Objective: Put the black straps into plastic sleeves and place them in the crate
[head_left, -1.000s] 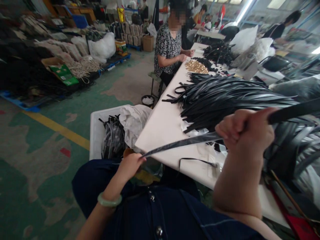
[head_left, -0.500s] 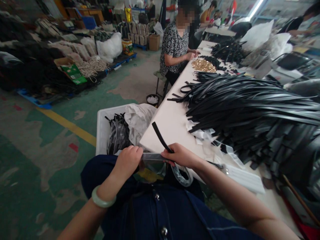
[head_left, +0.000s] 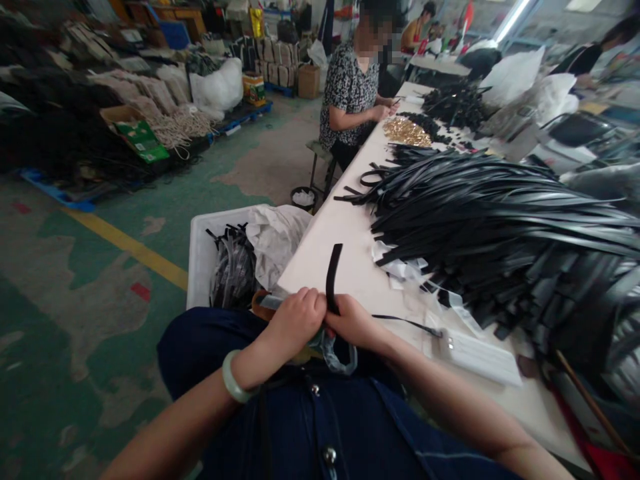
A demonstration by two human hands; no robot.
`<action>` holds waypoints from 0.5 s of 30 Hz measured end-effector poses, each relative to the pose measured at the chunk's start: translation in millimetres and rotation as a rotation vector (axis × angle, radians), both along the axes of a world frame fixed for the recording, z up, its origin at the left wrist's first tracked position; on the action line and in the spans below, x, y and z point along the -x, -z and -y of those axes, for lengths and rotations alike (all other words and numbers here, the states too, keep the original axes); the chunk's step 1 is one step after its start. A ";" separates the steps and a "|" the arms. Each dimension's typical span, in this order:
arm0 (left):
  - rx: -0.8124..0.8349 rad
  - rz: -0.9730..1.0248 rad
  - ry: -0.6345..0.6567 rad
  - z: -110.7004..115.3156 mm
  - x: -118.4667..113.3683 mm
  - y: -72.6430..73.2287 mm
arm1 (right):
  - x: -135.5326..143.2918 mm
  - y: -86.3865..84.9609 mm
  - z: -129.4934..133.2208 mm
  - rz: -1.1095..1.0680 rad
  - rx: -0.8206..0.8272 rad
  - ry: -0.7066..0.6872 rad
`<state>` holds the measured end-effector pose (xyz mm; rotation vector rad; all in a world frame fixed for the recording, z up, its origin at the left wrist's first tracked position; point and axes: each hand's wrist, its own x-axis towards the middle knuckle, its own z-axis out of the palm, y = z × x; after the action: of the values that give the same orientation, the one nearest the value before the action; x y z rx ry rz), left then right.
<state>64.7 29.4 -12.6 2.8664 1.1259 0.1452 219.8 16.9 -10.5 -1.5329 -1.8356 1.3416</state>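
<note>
A black strap (head_left: 333, 275) rises upright from the closed fingers of my right hand (head_left: 354, 323). Pressed up against it is my left hand (head_left: 297, 319), its fingers curled round the same strap; the exact grip is hidden behind the knuckles. Below the hands hangs a loop wrapped in clear plastic film (head_left: 340, 360). To the left of my left hand, a greyish film-covered piece shows over my lap. Both hands are just off the near edge of the white table (head_left: 320, 253).
A large pile of black straps (head_left: 480, 200) covers the table's right side. Gold-coloured metal pieces (head_left: 407, 131) lie farther back, near a seated person (head_left: 350, 87). A white bin (head_left: 200, 260) with wrapped straps and cloth stands left. A white block (head_left: 483, 357) lies at right.
My left hand has slid right to meet my right hand, closing the film-covered stretch between them. The strap's free end has swung from leaning left to nearly upright.
</note>
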 end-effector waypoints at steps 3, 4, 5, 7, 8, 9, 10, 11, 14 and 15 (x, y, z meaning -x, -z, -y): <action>0.042 0.212 -0.067 -6.4 25.6 11.9 | -18.8 -8.6 -2.8 0.016 0.048 -0.009; 0.084 0.281 -0.124 -9.9 37.8 15.2 | -26.3 -11.6 -4.2 0.022 0.066 -0.014; 0.144 0.336 -0.178 -13.6 50.4 17.6 | -33.9 -14.1 -5.8 0.020 0.081 -0.024; 0.297 0.383 -0.212 -19.4 72.5 19.9 | -47.4 -16.6 -9.4 0.001 0.101 -0.053; 0.354 0.378 -0.196 -20.6 80.3 19.8 | -52.8 -16.7 -11.4 -0.003 0.109 -0.069; 0.375 0.355 -0.178 -20.5 85.5 19.0 | -56.7 -16.3 -13.4 0.008 0.111 -0.082; 0.361 0.311 -0.168 -19.2 88.0 17.6 | -58.9 -15.7 -15.2 0.042 0.094 -0.086; 0.324 0.252 -0.163 -17.0 88.0 16.0 | -58.9 -15.1 -16.7 0.096 0.049 -0.073; 0.189 0.052 -0.140 -8.6 79.6 10.8 | -44.0 -14.4 -18.5 0.244 -0.195 -0.045; 0.163 0.009 -0.123 -6.3 76.4 9.3 | -34.5 -14.0 -18.1 0.249 -0.276 -0.079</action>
<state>-11.7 35.6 -22.0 2.6538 1.2501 0.0684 254.3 35.0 3.5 -1.5466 -2.1482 0.9112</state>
